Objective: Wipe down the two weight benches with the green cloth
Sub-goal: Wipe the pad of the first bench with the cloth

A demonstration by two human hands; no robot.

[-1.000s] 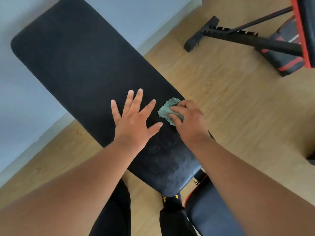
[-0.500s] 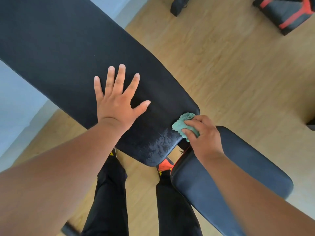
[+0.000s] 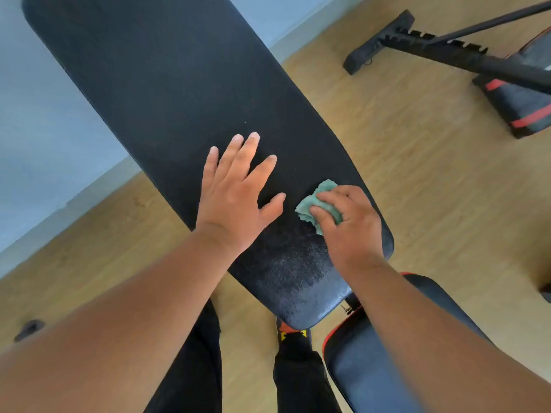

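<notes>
No writing can be read anywhere; the only marking is a small yellow-and-black patch [image 3: 293, 334] below the near end of the long black padded bench [image 3: 167, 93], too blurred to make out. The crumpled green cloth [image 3: 313, 205] lies on the bench's near right part, pinched under the curled fingers and thumb of the right hand [image 3: 347, 222], with a damp sheen just below it. The left hand [image 3: 232, 192] rests flat beside it, fingers spread, holding nothing.

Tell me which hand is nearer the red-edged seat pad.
Right. The right hand grips the green cloth near the backrest end, just above the seat pad; the left hand lies flat farther up the backrest.
</notes>
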